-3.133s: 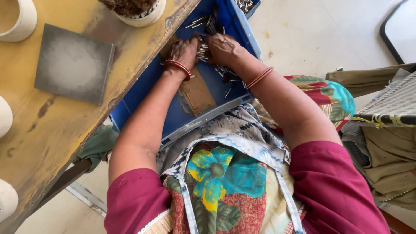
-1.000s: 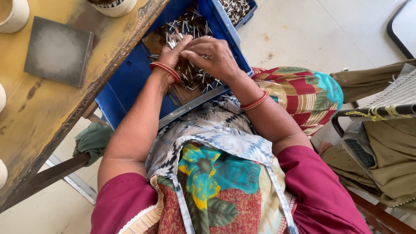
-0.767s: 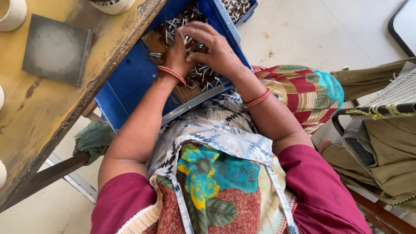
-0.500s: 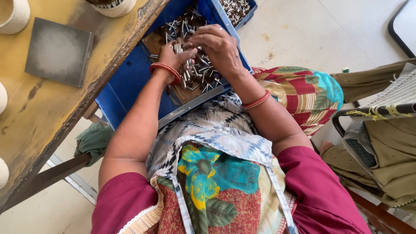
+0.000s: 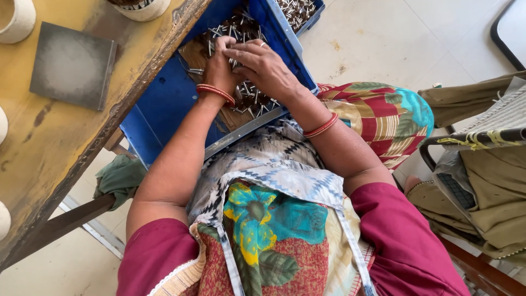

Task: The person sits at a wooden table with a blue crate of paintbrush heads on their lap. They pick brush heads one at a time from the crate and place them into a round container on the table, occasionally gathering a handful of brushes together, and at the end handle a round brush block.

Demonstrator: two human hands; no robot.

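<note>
While I watch from the head camera, both hands meet over a heap of pins in the blue crate, toward twelve o'clock of the frame. These pins are short, thin metal rods, bright and silvery, lying jumbled so that no single long axis holds; they point every way across the brown crate floor. My left hand is curled with fingers bent down into the heap, seemingly pinching a few pins, though I cannot tell for sure what it has closed on. My right hand lies across it from three o'clock, fingers bent and touching the left fingers; its grasp is hidden too. Red bangles ring each wrist. That crate is hard plastic with straight walls, tilted against the lap and tucked under the edge of the yellow table, whose paint is worn and stained. At ten o'clock a flat grey square plate rests on the tabletop. A second pile of pins shows at one o'clock.
</note>
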